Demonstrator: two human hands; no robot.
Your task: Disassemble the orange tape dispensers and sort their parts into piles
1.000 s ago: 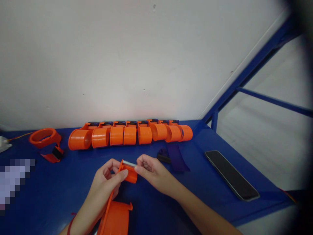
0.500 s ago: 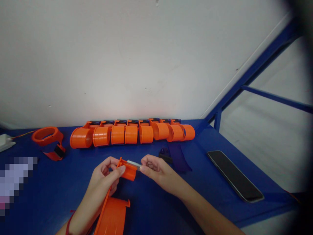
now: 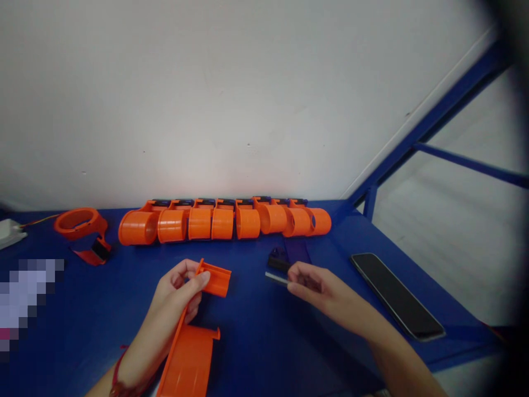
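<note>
My left hand (image 3: pixel 176 298) is closed on an orange plastic tape dispenser frame (image 3: pixel 190 358), thumb pressed near its upper end, where a short grooved arm points right. The frame's round body hangs below, cut off by the bottom edge of the view. Off to the right, my right hand (image 3: pixel 326 289) pinches a thin serrated metal blade (image 3: pixel 275 278) at one end, its toothed length pointing left, apart from the frame. Just behind the blade lie a small dark piece (image 3: pixel 278 261) and a dark blue strip (image 3: pixel 298 251), both partly hidden by my right hand.
Several orange tape dispensers (image 3: pixel 199 223) stand in a row along the white wall. Another orange dispenser (image 3: pixel 80 223) lies at the left beside a white plug (image 3: pixel 10 232). A phone (image 3: pixel 397 295) rests on the right of the blue table (image 3: pixel 256 342). A blue metal frame (image 3: pixel 430 129) rises at right.
My right hand has drawn the blade away from the orange frame's end and moved right, close to the dark pieces. My left hand keeps its hold almost in place.
</note>
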